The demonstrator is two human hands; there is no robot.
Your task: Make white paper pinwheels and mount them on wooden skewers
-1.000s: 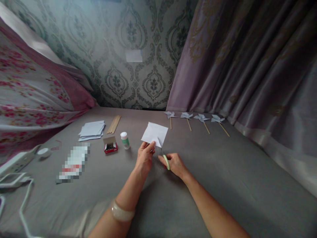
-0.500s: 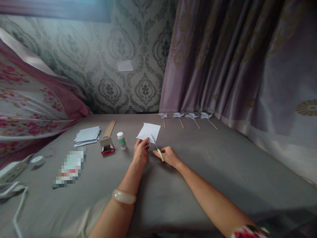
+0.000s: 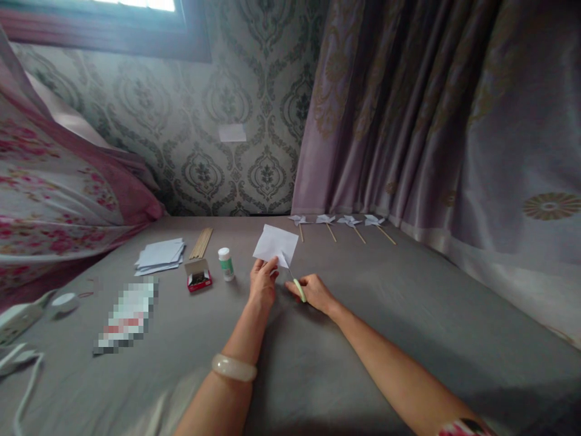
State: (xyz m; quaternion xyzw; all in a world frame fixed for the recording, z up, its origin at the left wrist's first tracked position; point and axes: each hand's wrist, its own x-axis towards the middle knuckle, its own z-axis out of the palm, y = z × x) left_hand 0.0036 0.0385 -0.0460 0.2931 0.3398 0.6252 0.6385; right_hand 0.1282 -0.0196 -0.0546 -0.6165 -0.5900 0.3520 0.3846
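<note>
A white square of paper (image 3: 275, 243) is pinched at its lower edge by my left hand (image 3: 263, 281), which wears a pale bangle at the wrist. Closed around the light green handles of a pair of scissors (image 3: 300, 290) is my right hand (image 3: 318, 293). The scissor blades reach up to the paper's lower right corner, close to my left fingertips. How far the blades are apart is too small to tell. Both hands are over the middle of the grey cloth (image 3: 363, 339).
Left of my hands stand a white-and-green bottle (image 3: 226, 265), a red box of small dark items (image 3: 200, 281), wooden sticks (image 3: 201, 243) and a paper stack (image 3: 160, 257). Several paper pinwheels (image 3: 349, 221) lie at the back right. A power strip (image 3: 20, 318) sits far left.
The view has tilted up slightly, showing more of the window. The paper has turned a little between my hands, and the scissors stay at its lower right corner.
</note>
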